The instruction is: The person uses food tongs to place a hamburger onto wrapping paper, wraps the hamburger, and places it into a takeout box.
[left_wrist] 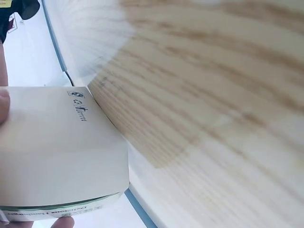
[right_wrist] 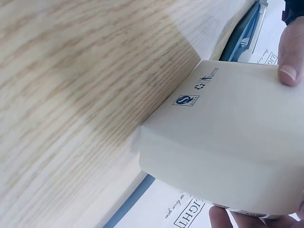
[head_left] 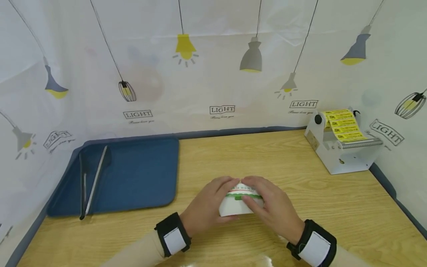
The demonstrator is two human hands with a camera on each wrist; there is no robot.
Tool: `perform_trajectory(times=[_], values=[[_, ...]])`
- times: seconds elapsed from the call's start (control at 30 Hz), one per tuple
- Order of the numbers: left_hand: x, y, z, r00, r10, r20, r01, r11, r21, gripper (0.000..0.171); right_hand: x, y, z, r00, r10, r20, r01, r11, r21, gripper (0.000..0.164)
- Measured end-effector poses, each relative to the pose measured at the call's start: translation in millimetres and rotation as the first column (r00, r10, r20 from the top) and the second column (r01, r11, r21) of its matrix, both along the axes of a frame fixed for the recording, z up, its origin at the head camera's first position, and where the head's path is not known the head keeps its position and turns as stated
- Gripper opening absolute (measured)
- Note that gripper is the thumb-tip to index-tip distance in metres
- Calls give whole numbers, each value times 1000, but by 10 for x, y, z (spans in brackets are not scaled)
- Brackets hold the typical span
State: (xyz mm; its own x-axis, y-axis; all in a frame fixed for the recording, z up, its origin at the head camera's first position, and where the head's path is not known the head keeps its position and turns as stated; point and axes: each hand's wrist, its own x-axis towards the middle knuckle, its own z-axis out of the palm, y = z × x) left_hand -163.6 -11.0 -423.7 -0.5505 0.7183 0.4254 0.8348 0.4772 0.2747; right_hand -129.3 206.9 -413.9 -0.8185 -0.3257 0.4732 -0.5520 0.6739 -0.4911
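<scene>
A white paper hamburger box with green and red print on its lid is between both hands, low over the front middle of the wooden table. My left hand grips its left side, fingers over the top and thumb along the lower front. From the right, my right hand holds it with curled fingers on top and the thumb against the front. Close up in the left wrist view, the box looks closed, its lid edge reading "Delicious Hamburger". A blue printed mark shows on the box in the right wrist view.
At the left lies a blue tray with metal tongs on it, their ends reaching over its front edge. A white label dispenser with a roll of yellow labels stands at the back right. Lamp-printed cloth encloses the table.
</scene>
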Motion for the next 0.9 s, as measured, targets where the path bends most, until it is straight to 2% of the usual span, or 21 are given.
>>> perform_trajectory(times=[0.33, 0.5, 0.7, 0.9], values=[[38, 1, 11, 999, 28, 34, -29, 999, 23, 90, -1, -3, -27, 998, -26, -50, 29, 997, 72, 36], [47, -3, 4, 998, 38, 44, -39, 999, 7, 90, 3, -13, -24, 999, -24, -46, 27, 998, 57, 39], [39, 3, -5, 998, 40, 39, -40, 999, 3, 91, 11, -15, 27, 999, -5, 39, 6, 1000, -12, 37], [38, 4, -4, 999, 34, 31, -34, 999, 1, 90, 12, -50, 61, 991, -32, 126, 41, 997, -67, 28]])
